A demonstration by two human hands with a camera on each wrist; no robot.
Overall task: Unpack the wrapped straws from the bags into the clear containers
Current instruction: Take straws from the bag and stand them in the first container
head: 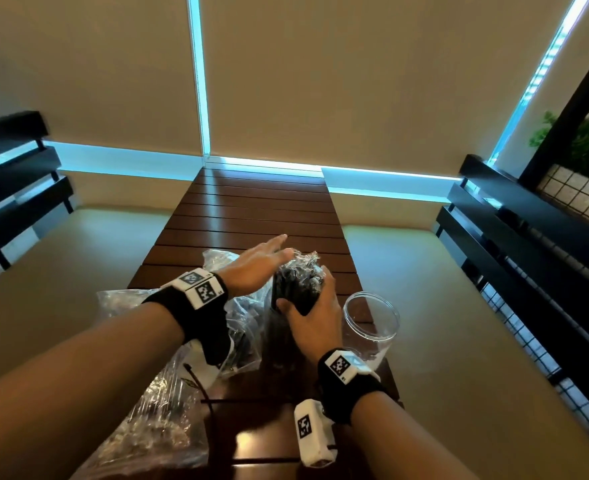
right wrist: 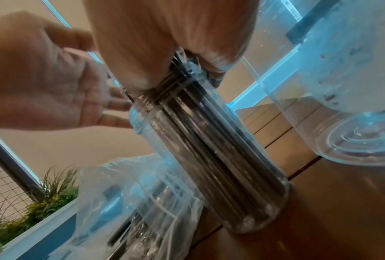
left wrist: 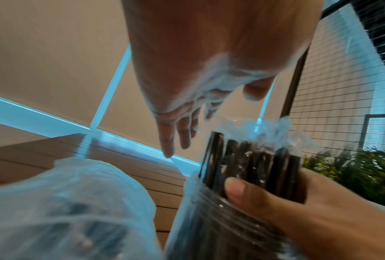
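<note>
A bundle of black wrapped straws (head: 296, 285) stands upright in a tall clear container (right wrist: 227, 167) on the wooden table, crinkled wrapper ends sticking out on top. My right hand (head: 307, 292) grips the bundle just above the container's threaded rim, with the thumb (left wrist: 238, 191) pressed on the straws (left wrist: 254, 161). My left hand (head: 279, 247) hovers open with straight fingers (left wrist: 176, 139) at the left of the bundle's top; whether it touches is unclear. A second clear container (head: 372, 320) stands empty to the right.
Crumpled clear plastic bags (head: 147, 410) with more dark straws lie on the left part of the slatted table (head: 258, 209), one bag (head: 241, 334) right beside the filled container. A loose straw (head: 248, 400) lies near the front. Cushioned benches flank the table.
</note>
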